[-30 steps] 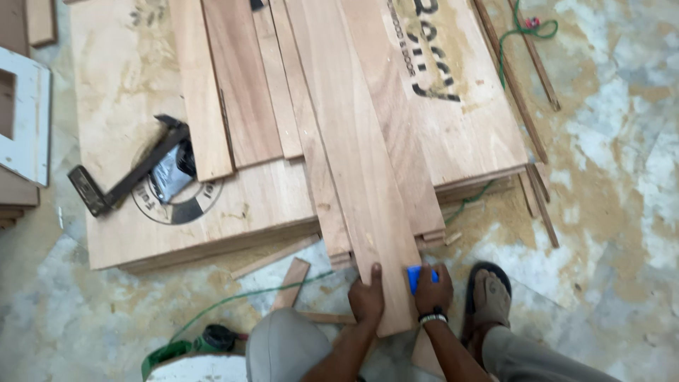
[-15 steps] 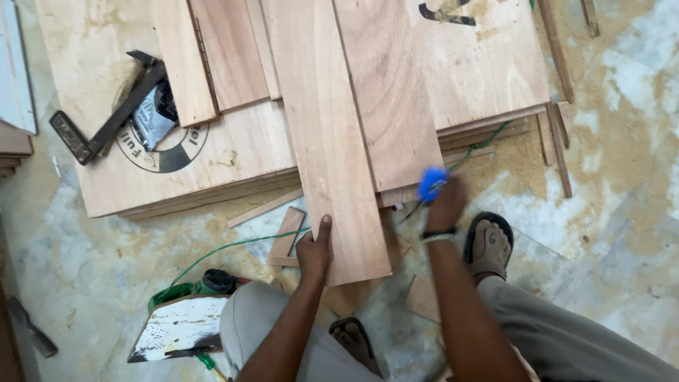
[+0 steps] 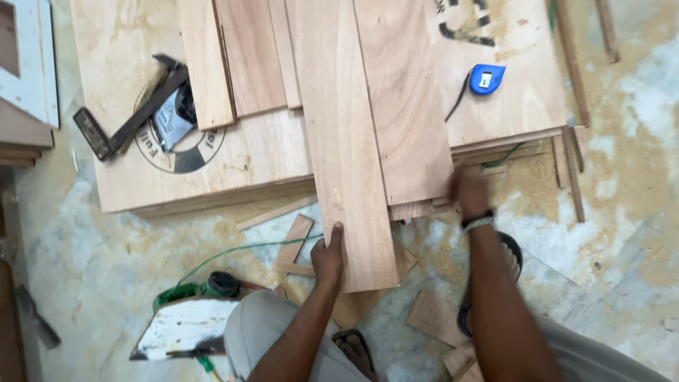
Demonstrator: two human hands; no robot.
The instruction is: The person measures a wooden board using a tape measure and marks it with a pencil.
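A: Blue tape measure (image 3: 486, 78) has left the right hand (image 3: 469, 191); it now lies on the plywood sheet (image 3: 509, 106), well apart from that hand.

B: Right hand state?

A: Blurred, at the near edge of the stacked boards. Cannot tell whether open or closed.

B: Left hand (image 3: 329, 256)?

A: Same place as before. Fingers grip the left edge of the long plank (image 3: 346, 155) near its overhanging end. Plank rests on the plywood stack, end projecting toward the person.
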